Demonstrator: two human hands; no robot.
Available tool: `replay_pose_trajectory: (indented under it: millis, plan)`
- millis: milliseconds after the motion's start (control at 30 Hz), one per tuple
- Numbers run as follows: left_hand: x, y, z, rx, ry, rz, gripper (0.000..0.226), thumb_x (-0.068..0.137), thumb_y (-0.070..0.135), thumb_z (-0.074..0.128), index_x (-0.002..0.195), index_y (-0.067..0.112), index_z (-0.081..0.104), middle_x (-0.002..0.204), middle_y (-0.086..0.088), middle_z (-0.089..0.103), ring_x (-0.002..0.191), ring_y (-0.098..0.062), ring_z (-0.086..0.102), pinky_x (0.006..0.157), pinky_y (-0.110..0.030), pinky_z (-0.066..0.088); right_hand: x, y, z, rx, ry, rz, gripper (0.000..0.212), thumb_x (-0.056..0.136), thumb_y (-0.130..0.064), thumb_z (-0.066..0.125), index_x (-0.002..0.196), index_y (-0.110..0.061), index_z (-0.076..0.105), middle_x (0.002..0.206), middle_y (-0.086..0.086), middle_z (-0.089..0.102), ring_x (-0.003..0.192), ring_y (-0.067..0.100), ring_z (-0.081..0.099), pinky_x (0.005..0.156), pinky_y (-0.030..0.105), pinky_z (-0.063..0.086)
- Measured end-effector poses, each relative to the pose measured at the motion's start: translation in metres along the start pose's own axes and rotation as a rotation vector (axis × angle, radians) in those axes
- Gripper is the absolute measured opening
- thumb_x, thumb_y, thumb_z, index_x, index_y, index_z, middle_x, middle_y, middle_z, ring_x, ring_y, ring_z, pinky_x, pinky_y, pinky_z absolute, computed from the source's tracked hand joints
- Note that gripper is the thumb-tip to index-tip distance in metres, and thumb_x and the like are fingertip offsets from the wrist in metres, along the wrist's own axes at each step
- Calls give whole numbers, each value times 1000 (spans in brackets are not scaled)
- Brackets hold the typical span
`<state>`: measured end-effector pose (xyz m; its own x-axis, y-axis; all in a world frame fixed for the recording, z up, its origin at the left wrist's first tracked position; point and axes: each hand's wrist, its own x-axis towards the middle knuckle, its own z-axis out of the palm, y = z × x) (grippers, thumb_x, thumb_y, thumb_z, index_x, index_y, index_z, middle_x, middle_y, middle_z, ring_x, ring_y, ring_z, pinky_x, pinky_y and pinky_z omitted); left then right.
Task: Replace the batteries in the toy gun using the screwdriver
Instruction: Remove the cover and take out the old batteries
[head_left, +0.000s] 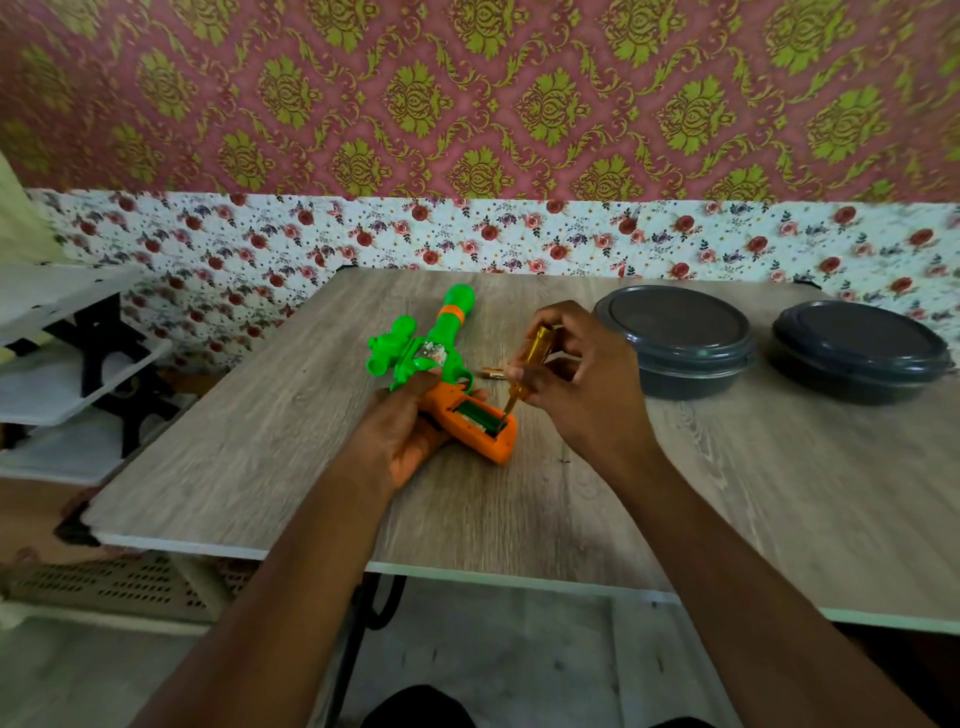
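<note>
With left hand (400, 434), clasps toy gun (441, 338) by its orange grip (498, 447), holding open battery compartment (480, 415) face-up over table (727, 493). With right hand (571, 389), pinches screwdriver (535, 348), tip inside compartment, probably to pry at its contents. Has 1 loose battery (491, 372) lying just beyond.

My toy gun (451, 332): green body, orange grip. My screwdriver (540, 345): amber handle. Table (260, 415): grey wood-grain. Far-edge container (675, 343), corner container (860, 345): dark grey.

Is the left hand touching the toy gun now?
Touching. The head view shows the left hand gripping the toy gun by its orange handle, with the thumb and fingers curled around it.
</note>
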<state>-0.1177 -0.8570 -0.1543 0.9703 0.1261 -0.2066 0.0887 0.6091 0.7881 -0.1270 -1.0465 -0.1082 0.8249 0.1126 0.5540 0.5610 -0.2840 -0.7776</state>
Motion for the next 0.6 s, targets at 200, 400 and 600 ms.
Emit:
replay_pose_trajectory:
  millis: [200, 400, 600]
  plan:
    - [0, 0, 0, 16, -14, -6, 32, 101, 10, 55, 130, -2, 53, 111, -31, 69, 84, -38, 76, 71, -57, 62, -15, 11, 5, 82, 71, 50, 33, 85, -3, 78, 98, -26, 57, 90, 0, 70, 89, 18, 73, 75, 49, 64]
    - [0, 1, 1, 19, -36, 1, 29, 103, 11, 52, 130, 0, 52, 120, -32, 66, 84, -38, 76, 73, -58, 61, -29, 21, 9, 212, 274, 127, 31, 85, -14, 77, 96, -36, 56, 93, -3, 71, 94, 23, 74, 81, 54, 62]
    - [-1, 1, 0, 15, -25, 9, 36, 103, 10, 50, 136, -5, 49, 123, -35, 64, 82, -37, 76, 63, -53, 62, -30, 14, 5, 498, 365, 189, 27, 94, 0, 68, 114, -10, 54, 105, 14, 70, 99, 25, 76, 84, 48, 64]
